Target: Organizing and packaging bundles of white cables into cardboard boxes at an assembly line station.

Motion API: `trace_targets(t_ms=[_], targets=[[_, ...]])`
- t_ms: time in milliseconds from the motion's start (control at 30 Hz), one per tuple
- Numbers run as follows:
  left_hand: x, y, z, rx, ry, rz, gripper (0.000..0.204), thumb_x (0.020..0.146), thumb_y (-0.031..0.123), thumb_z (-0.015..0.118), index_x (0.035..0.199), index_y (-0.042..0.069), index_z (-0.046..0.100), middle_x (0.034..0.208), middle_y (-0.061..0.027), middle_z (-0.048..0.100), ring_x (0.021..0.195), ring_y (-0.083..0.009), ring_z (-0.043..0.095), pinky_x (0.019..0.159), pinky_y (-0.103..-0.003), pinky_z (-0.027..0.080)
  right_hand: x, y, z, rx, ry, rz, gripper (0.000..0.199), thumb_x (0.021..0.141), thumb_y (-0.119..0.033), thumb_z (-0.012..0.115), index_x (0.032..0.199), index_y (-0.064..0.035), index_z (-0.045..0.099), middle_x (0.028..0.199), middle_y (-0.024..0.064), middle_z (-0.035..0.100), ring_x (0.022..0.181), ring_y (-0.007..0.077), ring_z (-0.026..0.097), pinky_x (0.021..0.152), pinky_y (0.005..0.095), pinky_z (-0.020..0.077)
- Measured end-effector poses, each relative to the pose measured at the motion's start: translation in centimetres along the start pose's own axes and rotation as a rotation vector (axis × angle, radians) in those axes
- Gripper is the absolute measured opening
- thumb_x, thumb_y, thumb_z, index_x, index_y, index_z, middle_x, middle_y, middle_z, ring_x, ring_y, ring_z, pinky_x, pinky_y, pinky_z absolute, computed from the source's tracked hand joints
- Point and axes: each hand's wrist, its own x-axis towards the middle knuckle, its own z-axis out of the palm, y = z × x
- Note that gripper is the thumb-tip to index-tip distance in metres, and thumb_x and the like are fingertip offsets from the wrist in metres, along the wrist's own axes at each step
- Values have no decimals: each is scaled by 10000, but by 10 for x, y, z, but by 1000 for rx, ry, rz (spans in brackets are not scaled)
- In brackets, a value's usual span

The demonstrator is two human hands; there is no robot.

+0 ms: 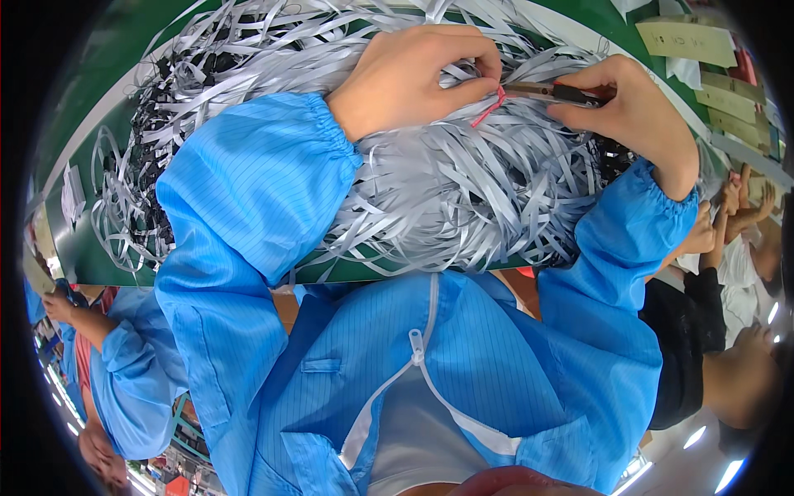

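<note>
A large heap of flat grey-white strips (463,194), with black ends in places, lies on the green table in front of me. Over its far part, my left hand (405,78) pinches a thin red tie (488,111) between thumb and index finger. My right hand (641,107) grips a small hand tool (533,89) with a black handle and a narrow metal front. That metal front reaches left to the red tie at my left fingertips. Whether it touches the tie, I cannot tell. The tool's exact kind is not clear.
The green tabletop (87,240) shows at the left, with a small white bundle (73,194) on it. Boxes with pale labels (686,43) stand at the far right. One person in blue (136,372) is at left; another in black (682,347) is at right.
</note>
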Motion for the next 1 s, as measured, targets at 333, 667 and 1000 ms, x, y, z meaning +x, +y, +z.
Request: trace_targets(t_ms=[333, 667, 1000], targets=[[1, -4, -1, -106, -26, -29, 98, 929, 158, 736, 985, 80, 720, 963, -54, 712, 904, -239, 698, 804, -331, 542, 27, 14, 3, 158, -212, -145, 286, 815, -125, 854, 1016, 59, 765, 807, 77, 732, 720, 83, 612, 663, 251, 515], [0, -1, -2, -68, -39, -10, 103, 933, 175, 715, 986, 87, 709, 969, -48, 699, 918, -272, 682, 793, -354, 526, 42, 32, 6, 357, -388, -236, 273, 855, -104, 807, 1038, 91, 754, 761, 17, 699, 694, 53, 554, 620, 238, 481], [0, 2, 1, -117, -42, 8, 117, 940, 198, 705, 980, 88, 704, 968, -50, 697, 914, -283, 675, 794, -365, 521, 52, 41, -3, 431, -606, -68, 247, 766, -20, 827, 982, 79, 763, 761, 13, 688, 668, 45, 541, 560, 219, 427]])
